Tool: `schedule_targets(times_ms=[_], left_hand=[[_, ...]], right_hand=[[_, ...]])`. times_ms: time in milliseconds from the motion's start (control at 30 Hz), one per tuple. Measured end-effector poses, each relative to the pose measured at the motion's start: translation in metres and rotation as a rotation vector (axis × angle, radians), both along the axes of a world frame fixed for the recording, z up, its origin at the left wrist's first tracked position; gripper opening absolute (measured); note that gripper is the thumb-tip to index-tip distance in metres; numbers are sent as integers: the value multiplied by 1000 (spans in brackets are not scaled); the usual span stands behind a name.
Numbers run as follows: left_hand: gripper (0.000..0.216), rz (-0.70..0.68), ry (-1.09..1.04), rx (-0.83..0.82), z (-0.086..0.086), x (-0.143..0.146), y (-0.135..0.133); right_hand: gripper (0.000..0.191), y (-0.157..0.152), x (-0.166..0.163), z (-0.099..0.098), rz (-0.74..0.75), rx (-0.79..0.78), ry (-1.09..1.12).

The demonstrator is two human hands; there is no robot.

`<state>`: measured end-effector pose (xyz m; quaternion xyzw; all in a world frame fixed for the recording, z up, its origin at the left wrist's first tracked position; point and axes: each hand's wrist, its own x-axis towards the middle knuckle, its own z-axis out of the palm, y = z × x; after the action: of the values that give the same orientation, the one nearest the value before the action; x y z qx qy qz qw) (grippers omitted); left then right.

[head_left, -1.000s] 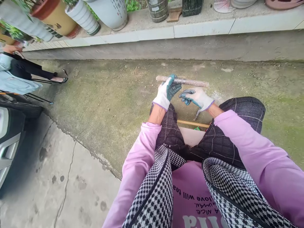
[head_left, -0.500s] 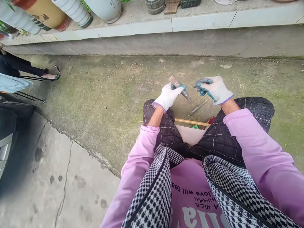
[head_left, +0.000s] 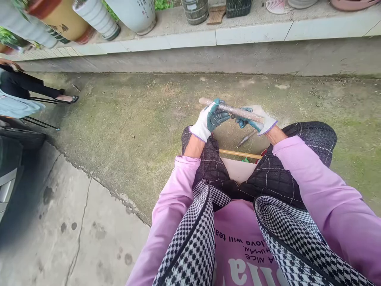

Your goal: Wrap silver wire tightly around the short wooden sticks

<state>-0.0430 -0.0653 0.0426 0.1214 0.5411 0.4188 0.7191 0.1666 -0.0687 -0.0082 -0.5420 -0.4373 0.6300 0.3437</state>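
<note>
A long brown stick-like rod (head_left: pixel 238 111) with a silvery-grey middle lies nearly level across both my gloved hands. My left hand (head_left: pixel 212 117), in a white glove with blue-green coated fingers, is closed around it near its left end. The right part of the rod crosses over my right hand (head_left: pixel 256 119), whose fingers curl beneath and beside it; their exact hold is partly hidden. On the ground under my right hand lies a thin greyish tool (head_left: pixel 246 140), partly covered by the glove.
Between my knees are a yellow stick (head_left: pixel 238 153) and a pale surface (head_left: pixel 238 169). A tiled ledge (head_left: pixel 190 41) with several flowerpots (head_left: pixel 131 14) runs along the far side. At left, a person's legs (head_left: pixel 32 83) show beside a light-blue seat (head_left: pixel 18 105).
The rod has swung from slanting steeply to nearly level. My right hand has moved left, up to the rod. My left hand has turned, its fingers now showing below the rod.
</note>
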Motion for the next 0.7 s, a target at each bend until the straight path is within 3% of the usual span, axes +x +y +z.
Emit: schedule_targets(times_ms=[133, 300, 533, 700], left_hand=[[38, 40, 11, 66, -8, -1, 3], [31, 69, 188, 226, -19, 3, 3], [25, -62, 526, 386, -26, 16, -7], [24, -119, 475, 314, -30, 11, -8]], right_hand=[[24, -9, -16, 9, 132, -50, 46], [29, -17, -13, 23, 170, 26, 95], [25, -9, 11, 27, 91, 69, 7], [19, 6, 31, 19, -56, 77, -42]])
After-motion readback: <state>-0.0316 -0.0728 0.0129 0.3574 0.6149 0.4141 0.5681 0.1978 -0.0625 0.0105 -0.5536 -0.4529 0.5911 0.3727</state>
